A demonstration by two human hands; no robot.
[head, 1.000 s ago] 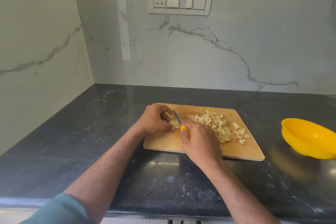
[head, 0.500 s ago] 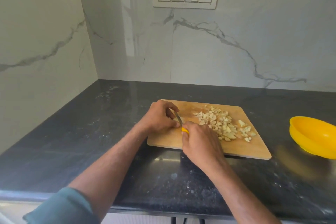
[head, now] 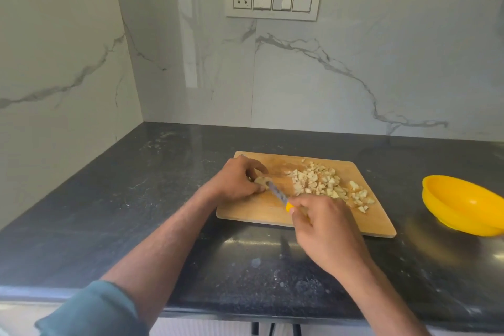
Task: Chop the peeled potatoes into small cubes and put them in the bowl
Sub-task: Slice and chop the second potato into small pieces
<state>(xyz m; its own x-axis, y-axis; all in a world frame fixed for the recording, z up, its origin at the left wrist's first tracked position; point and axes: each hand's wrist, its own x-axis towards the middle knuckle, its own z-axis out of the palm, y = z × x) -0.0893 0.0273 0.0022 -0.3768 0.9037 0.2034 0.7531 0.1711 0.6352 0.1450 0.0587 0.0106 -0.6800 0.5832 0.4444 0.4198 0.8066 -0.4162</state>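
No text, label, brand, number or sign could be read on anything in view.

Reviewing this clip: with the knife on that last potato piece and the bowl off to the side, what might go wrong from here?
1. The left hand grips a small potato piece right where the knife blade meets it, so a slip could nick a finger.
2. The cubes spread close to the cutting board right edge; some could roll onto the counter.
3. The yellow bowl sits apart from the board, so cubes may drop in transfer.
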